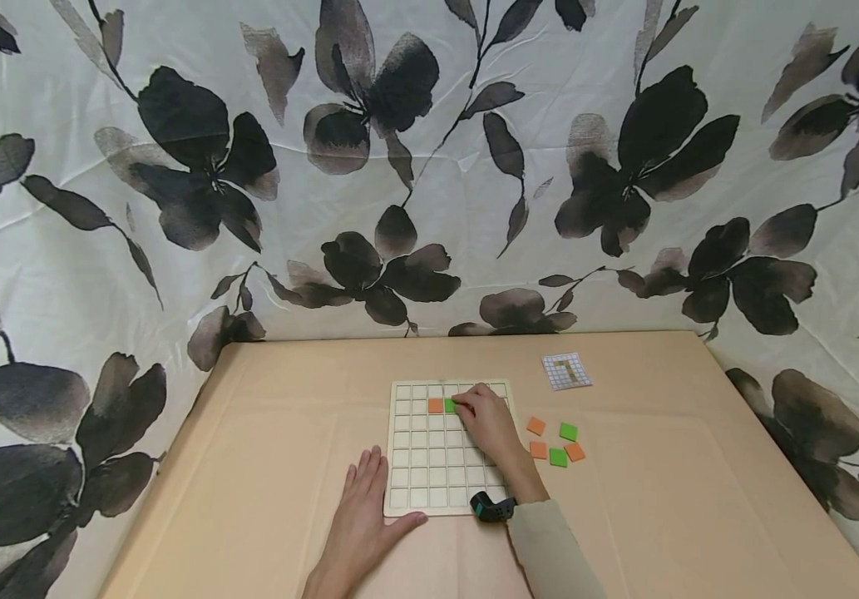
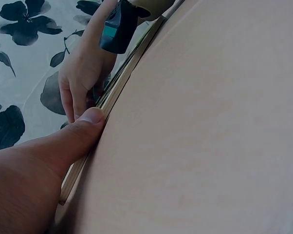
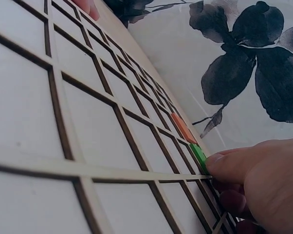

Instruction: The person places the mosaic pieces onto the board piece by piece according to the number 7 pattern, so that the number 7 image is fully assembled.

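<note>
Only the head view shows the loose tiles (image 1: 558, 457) and patterned card (image 1: 567, 372); the left wrist view reveals the left thumb (image 2: 92, 116) against the edge of the grid board (image 1: 419, 467). The board lies just right of the outspread left hand (image 1: 363, 514), while the right hand (image 1: 491, 424), above it, pinches a green tile (image 1: 449, 406) beside an orange tile (image 1: 436, 406).

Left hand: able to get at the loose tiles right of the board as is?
Probably not directly: the left hand is at the board's near-left corner, and the right arm lies between it and the loose tiles.
</note>
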Demonstrator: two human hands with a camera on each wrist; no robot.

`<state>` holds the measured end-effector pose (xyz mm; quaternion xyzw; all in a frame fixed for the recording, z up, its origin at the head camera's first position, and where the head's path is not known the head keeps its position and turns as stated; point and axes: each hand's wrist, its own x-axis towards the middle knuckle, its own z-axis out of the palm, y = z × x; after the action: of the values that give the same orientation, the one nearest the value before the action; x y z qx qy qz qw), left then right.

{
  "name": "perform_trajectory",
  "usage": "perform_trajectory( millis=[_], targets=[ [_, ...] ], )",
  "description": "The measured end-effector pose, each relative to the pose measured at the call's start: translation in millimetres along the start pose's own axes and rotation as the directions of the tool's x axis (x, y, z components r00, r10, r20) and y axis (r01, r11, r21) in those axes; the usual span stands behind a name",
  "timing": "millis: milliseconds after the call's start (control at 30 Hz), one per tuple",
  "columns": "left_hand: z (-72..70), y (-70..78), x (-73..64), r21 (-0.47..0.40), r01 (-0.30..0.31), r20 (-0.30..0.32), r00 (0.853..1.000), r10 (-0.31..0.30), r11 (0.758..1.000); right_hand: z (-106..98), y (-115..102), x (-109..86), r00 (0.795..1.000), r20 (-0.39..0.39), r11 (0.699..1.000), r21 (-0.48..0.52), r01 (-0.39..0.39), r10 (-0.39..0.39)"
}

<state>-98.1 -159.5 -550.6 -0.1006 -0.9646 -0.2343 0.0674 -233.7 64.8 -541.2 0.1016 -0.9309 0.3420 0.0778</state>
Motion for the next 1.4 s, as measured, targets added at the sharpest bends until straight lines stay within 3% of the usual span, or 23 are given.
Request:
perform_trajectory(
  millis=[500,700,900,1400],
  targets=[
    [-3.9,-5.3,-6.8,-0.011,-0.021,0.000,1.000,0.021,1.000,-8.1,-11.8,-11.4,0.996,0.022,0.995,0.063,-0.083,0.081],
    [-3.6,-6.6,-9.1,-0.006,-0.043,-0.042,0.998,0.043,0.999,-14.2,-12.1,-14.5,0.997,0.016,0.995,0.068,-0.078,0.077],
    [-4.9,-8.2,-10.5,-0.016,-0.051,-0.038,0.998,0.050,0.999,-21.7,-12.0,-18.3,0.998,0.001,0.996,0.065,-0.058,0.058],
    [-3.2,-2.3,-5.2,-0.038,-0.002,-0.010,1.000,0.001,0.999,-37.7,1.9,-19.1,0.996,0.000,0.993,0.071,-0.090,0.090]
  ],
)
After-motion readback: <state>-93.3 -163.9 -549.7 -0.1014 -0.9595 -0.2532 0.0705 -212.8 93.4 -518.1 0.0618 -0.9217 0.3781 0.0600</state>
